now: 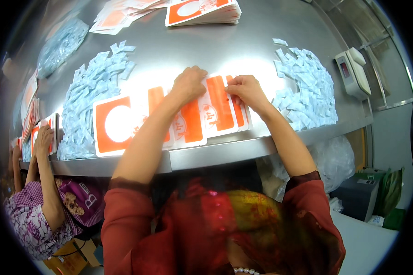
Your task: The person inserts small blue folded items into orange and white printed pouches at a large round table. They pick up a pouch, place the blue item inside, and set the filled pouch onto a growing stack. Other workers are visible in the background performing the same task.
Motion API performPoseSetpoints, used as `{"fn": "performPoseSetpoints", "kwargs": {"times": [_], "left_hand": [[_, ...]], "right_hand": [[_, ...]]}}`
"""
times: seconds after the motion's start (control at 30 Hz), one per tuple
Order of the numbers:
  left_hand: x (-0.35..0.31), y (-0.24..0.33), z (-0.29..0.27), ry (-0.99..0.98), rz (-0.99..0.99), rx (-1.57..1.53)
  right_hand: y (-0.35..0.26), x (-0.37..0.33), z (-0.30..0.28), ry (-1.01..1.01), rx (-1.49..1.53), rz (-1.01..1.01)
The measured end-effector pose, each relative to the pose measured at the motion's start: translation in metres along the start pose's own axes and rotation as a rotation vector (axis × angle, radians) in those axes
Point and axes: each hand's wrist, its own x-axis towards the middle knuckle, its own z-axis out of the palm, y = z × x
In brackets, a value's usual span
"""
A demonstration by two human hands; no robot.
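Orange-and-white flat pouches point(191, 123) lie overlapped in a fanned row along the table's front edge. The leftmost pouch point(104, 145) shows a large white circle. My left hand point(188, 85) rests over the upper part of the row, fingers curled; what they hold, if anything, is hidden. At the row's right end, my right hand point(248, 93) pinches the upper edge of a pouch point(234, 110) between thumb and fingers. Small pale-blue sachets are heaped on both sides, in a left pile point(89, 94) and a right pile point(309, 87) beside my right forearm.
A stack of pouches point(206, 18) and looser ones point(119, 20) lie at the far side of the metal table point(170, 50). A bluish plastic bag point(63, 46) is at far left, a white scale point(353, 73) at right. Another person's hand point(44, 137) handles pouches at left.
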Motion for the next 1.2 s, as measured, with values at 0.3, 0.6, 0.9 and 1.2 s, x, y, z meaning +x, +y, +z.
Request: {"fn": "performPoseSetpoints", "kwargs": {"times": [0.3, 0.6, 0.9, 1.2], "left_hand": [[-0.008, 0.001, -0.029, 0.018, -0.119, -0.515], [-0.013, 0.002, -0.024, 0.371, 0.281, -0.495], [-0.026, 0.040, -0.017, 0.275, 0.636, -0.133], [-0.023, 0.025, -0.015, 0.265, 0.573, -0.121]], "right_hand": [[-0.006, -0.009, -0.005, -0.286, 0.138, 0.044], [-0.020, -0.019, -0.004, -0.174, 0.287, 0.005], [0.000, -0.011, 0.005, -0.108, 0.430, -0.185], [-0.014, -0.013, -0.007, -0.223, 0.379, -0.037]]}}
